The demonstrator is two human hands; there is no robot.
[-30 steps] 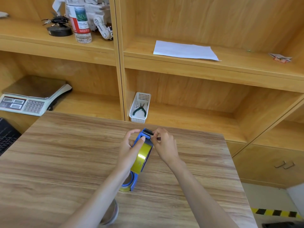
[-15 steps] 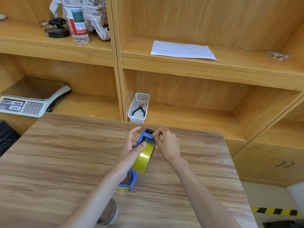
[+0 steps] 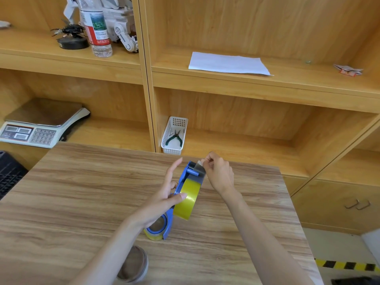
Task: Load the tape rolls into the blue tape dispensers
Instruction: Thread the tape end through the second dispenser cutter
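Observation:
A blue tape dispenser (image 3: 190, 171) is held tilted above the wooden table (image 3: 82, 198), with a yellow tape roll (image 3: 187, 199) seated in it. My left hand (image 3: 166, 194) grips the dispenser from the left, thumb pressed on the roll. My right hand (image 3: 218, 171) pinches the loose tape end at the dispenser's front, over the roller. A second blue dispenser (image 3: 159, 226) with a yellow roll lies flat on the table under my left wrist. A clear tape roll (image 3: 134, 266) lies nearer the front edge, partly hidden by my left forearm.
Wooden shelves stand behind the table. A white basket (image 3: 174, 134) with pliers sits on the low shelf, a scale (image 3: 39, 126) at left. A water bottle (image 3: 96, 27) and white paper (image 3: 228, 63) rest higher up. The table's right edge drops to the floor.
My right hand has drawn the tape end up and to the right over the dispenser's front. The dispenser is tilted up a little more; my left fingers have spread.

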